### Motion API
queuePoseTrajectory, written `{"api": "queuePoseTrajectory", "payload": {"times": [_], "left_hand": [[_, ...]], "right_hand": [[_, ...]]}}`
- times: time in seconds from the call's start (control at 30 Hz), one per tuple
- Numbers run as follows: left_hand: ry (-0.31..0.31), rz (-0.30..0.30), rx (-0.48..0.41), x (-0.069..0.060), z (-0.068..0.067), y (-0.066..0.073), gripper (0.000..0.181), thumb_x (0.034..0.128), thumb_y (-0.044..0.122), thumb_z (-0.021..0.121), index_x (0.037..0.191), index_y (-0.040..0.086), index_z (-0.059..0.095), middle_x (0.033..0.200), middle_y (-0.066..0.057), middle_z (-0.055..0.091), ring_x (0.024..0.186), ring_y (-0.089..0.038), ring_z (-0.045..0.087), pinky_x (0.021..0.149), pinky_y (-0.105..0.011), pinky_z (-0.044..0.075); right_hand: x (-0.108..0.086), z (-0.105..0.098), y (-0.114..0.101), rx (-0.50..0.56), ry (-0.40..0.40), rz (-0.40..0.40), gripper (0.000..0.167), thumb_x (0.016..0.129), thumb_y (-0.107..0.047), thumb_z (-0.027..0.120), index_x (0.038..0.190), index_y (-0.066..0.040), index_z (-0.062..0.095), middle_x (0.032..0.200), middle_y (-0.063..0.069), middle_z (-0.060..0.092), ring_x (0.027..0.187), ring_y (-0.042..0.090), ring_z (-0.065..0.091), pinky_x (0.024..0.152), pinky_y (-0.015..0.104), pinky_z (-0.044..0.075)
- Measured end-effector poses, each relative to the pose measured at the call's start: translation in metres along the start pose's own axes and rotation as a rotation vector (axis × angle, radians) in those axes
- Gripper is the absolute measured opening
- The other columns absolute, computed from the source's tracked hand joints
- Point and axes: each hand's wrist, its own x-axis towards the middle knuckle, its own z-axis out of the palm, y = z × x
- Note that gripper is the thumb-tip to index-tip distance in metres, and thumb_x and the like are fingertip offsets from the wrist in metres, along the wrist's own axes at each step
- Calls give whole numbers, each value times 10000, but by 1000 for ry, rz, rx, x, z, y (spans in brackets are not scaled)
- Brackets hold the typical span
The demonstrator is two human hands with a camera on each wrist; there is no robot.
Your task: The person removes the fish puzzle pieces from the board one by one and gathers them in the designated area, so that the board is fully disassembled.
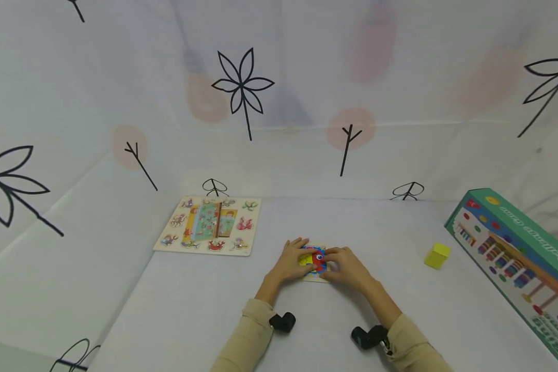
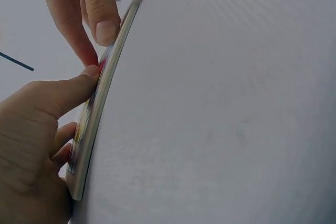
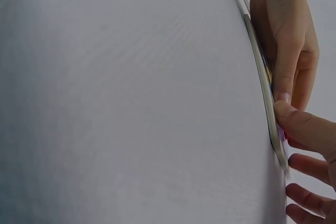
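Note:
A small, brightly coloured puzzle board [image 1: 317, 261] lies flat on the white table between both hands. Its picture is red, yellow and blue with a large round eye; the fingers cover part of it. My left hand [image 1: 290, 262] holds the board from the left, its thumb on the face and its fingers over the far side. From the right, my right hand [image 1: 349, 267] grips the red part of the puzzle between thumb and forefinger. In the left wrist view, the board's pale edge [image 2: 100, 100] appears side-on, with the thumbs close together on top.
At the back left lies a larger wooden board [image 1: 242, 249] with sea-animal pictures. A yellow cube [image 1: 437, 256] sits to the right of the hands. Beyond it, a long green game box [image 1: 516, 258] lines the table's right side. A patterned white cloth [image 1: 297, 165] hangs behind.

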Motion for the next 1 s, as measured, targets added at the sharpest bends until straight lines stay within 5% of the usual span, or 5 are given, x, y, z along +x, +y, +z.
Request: {"api": "queuePoseTrajectory", "payload": {"times": [0.4, 0.73, 1.0], "left_hand": [[-50, -32, -42, -1, -6, -1, 466, 857, 321, 663, 1261, 96, 608, 1434, -150, 430, 1378, -308, 307, 1131, -525, 170], [74, -71, -114, -8, -2, 0, 454, 832, 315, 706, 1217, 85, 638, 1396, -177, 454, 1333, -353, 319, 1084, -488, 307], [56, -40, -61, -12, -1, 0, 436, 850, 295, 678, 1242, 110, 625, 1404, -146, 436, 1331, -317, 314, 1092, -459, 304]], "right_hand": [[2, -4, -3, 11, -50, 33, 382, 750, -273, 781, 1018, -9, 715, 1114, 180, 652, 1043, 364, 551, 934, 509, 433], [5, -4, 2, 26, -58, -9, 331, 763, -234, 775, 993, -3, 720, 1095, 161, 670, 1037, 371, 573, 930, 526, 428], [5, -5, 2, 32, -98, 26, 359, 768, -259, 772, 1024, -15, 713, 1133, 164, 657, 1070, 376, 557, 944, 528, 422]]}}
